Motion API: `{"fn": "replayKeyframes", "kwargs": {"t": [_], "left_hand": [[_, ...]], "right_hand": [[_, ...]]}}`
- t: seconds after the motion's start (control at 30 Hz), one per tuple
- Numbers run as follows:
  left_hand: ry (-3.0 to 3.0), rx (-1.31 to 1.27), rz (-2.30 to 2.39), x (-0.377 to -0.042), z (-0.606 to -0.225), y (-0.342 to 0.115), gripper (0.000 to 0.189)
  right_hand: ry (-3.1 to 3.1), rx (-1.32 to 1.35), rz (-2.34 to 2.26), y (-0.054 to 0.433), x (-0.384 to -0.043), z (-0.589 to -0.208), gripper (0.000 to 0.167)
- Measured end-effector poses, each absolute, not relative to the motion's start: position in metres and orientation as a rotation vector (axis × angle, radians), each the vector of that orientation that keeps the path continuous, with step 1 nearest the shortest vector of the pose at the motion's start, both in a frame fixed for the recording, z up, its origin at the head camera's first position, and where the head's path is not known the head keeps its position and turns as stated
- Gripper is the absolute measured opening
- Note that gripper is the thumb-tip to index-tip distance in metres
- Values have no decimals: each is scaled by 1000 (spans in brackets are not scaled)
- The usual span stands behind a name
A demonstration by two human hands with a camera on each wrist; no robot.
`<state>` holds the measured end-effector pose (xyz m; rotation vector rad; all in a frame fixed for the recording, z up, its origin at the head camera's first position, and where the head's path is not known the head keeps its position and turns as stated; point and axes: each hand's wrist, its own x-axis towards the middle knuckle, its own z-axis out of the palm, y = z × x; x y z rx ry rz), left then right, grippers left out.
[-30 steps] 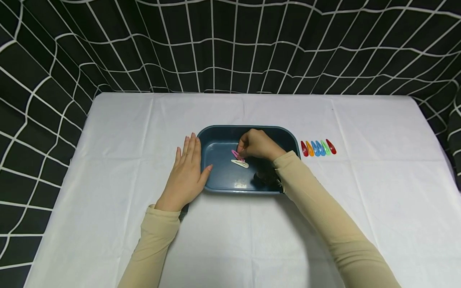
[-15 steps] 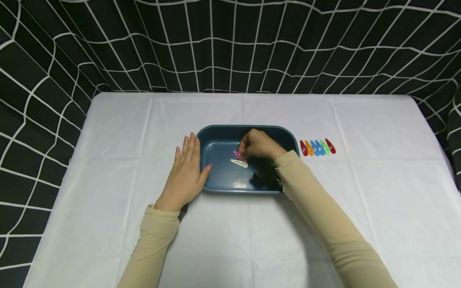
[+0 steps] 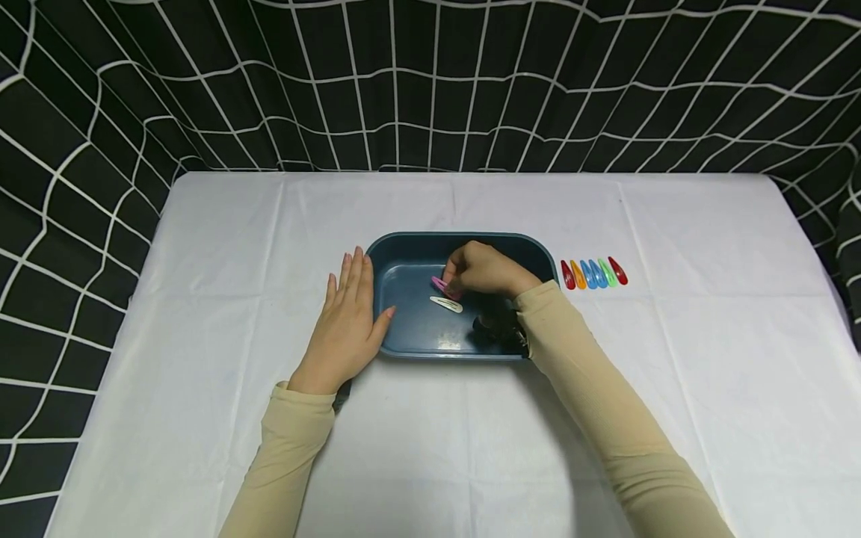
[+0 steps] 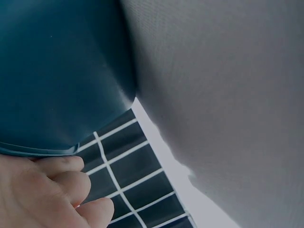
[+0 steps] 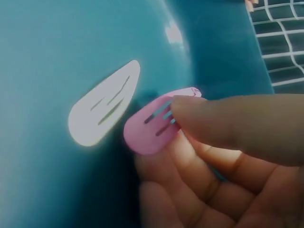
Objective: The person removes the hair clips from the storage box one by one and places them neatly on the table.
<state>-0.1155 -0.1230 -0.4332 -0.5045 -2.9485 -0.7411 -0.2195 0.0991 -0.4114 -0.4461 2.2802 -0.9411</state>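
Note:
Inside the blue tray [image 3: 410, 341], my right hand [image 3: 486, 269] pinches a pink hair clip [image 3: 439, 284] between thumb and fingers. In the right wrist view the pink clip [image 5: 151, 127] shows slots and a narrow tip, partly covered by the thumb [image 5: 228, 124]. Just beside it a white hair clip [image 3: 446, 304] lies on the tray floor; its teardrop shape [image 5: 104, 104] is whole in the right wrist view. My left hand [image 3: 343, 329] lies with straight fingers along the tray's left rim, thumb over the edge. The left wrist view shows its fingers [image 4: 66, 185] against the tray wall [image 4: 66, 71].
Right of the tray, several hair clips lie in a row on the white cloth: a red one [image 3: 568, 275], an orange one [image 3: 578, 275], blue ones, a green one [image 3: 608, 272] and another red one [image 3: 618, 270]. A black curtain with white grid lines [image 3: 430, 82] stands behind the table.
The pink clip in my right hand has shifted slightly away from the white clip, which stays put. My left hand has kept its place at the tray.

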Motion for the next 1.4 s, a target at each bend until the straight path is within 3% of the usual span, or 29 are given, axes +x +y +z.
{"fn": "replayKeyframes", "kwargs": {"t": [1.4], "left_hand": [[-2956,-510,-745,-116,-434,-124,72]], "right_hand": [[2211,-424,-1327,103,-220,-399,11]]}}
